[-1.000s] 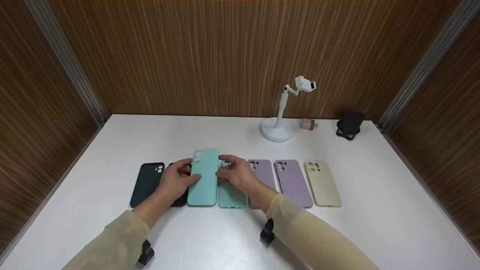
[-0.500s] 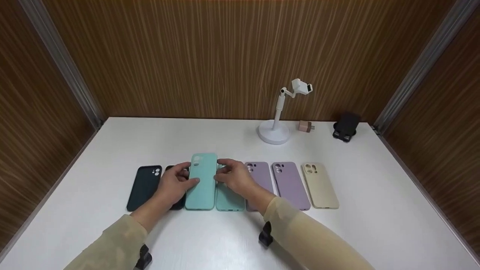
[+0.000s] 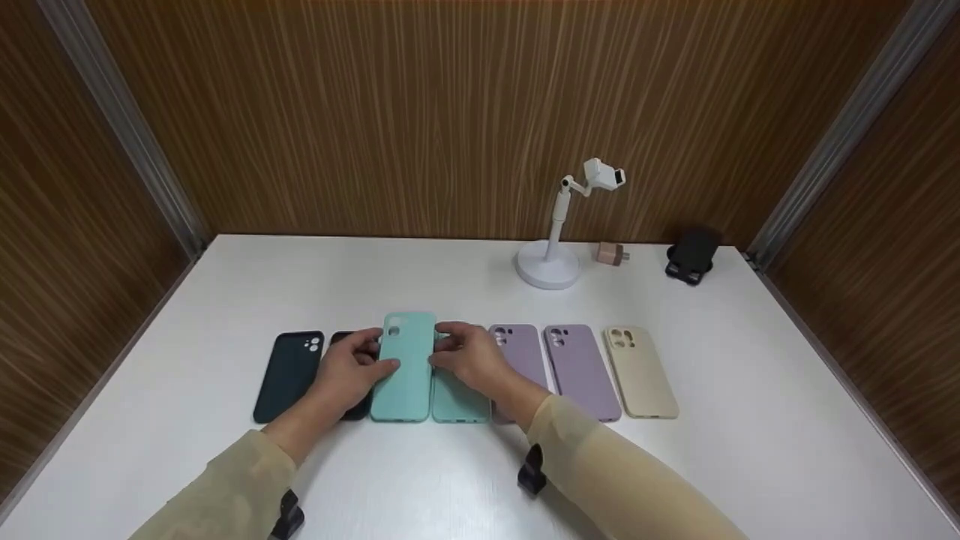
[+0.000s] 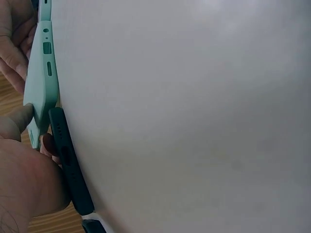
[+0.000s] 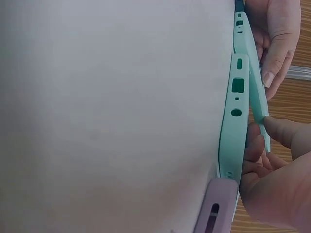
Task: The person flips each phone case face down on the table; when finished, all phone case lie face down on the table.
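A mint-green phone case [image 3: 403, 382] stands in a row of cases, its near end low at the table and its far end raised. My left hand [image 3: 349, 373] pinches its left edge, thumb on the back. On the opposite edge my right hand [image 3: 474, 358] pinches it between thumb and fingers. In the right wrist view the held case [image 5: 255, 73] slopes up beside a second mint case [image 5: 233, 138], which lies flat under my right hand. A dark phone case [image 4: 70, 165] lies just below my left hand, partly covered by it in the head view.
Another dark case [image 3: 289, 379] lies at the row's left end. To the right are two purple cases [image 3: 521, 356] and a beige case [image 3: 643, 375]. Farther back stand a white phone stand [image 3: 548, 268], a pink charger plug [image 3: 610, 253] and a black folding stand [image 3: 691, 256].
The far end of the held mint case has tipped down toward the table, both hands lowering with it. The head view has shifted slightly.
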{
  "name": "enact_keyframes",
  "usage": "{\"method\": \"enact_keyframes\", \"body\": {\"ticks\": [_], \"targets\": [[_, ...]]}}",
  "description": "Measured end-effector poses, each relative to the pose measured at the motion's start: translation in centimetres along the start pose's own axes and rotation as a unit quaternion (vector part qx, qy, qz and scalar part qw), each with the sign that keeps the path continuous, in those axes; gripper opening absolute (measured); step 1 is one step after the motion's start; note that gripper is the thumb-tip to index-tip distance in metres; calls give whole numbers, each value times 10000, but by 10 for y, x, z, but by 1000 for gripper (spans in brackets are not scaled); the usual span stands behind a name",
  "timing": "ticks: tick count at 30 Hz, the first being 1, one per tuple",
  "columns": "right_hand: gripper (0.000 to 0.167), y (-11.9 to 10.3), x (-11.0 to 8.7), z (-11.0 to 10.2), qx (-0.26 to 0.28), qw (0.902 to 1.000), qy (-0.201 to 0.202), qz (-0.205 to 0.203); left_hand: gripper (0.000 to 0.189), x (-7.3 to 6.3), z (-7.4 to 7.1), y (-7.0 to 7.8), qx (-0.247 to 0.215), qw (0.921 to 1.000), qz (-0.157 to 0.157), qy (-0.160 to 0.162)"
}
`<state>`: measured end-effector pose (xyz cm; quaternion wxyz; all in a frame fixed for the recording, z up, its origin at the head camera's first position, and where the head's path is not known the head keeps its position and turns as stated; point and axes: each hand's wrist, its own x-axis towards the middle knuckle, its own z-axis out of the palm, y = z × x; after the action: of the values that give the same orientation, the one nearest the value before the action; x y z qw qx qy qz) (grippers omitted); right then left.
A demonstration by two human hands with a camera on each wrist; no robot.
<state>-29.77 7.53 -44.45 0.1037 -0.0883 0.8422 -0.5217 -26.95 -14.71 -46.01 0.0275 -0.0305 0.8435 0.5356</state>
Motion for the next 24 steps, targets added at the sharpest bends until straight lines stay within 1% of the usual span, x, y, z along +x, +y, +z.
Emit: {"method": "enact_keyframes", "body": {"ticks": [9, 18, 24], "targets": [[54, 1, 1, 1, -126, 9999, 60, 27, 65, 0, -1, -1, -35, 10000, 24, -33], [53, 1, 0, 1, -140, 9998, -26, 108, 64, 0, 0, -2, 94, 9999, 50, 25], [54, 0, 0, -1, -86, 9998, -78, 148, 63, 0, -1, 2, 62, 10000, 18, 18]]}}
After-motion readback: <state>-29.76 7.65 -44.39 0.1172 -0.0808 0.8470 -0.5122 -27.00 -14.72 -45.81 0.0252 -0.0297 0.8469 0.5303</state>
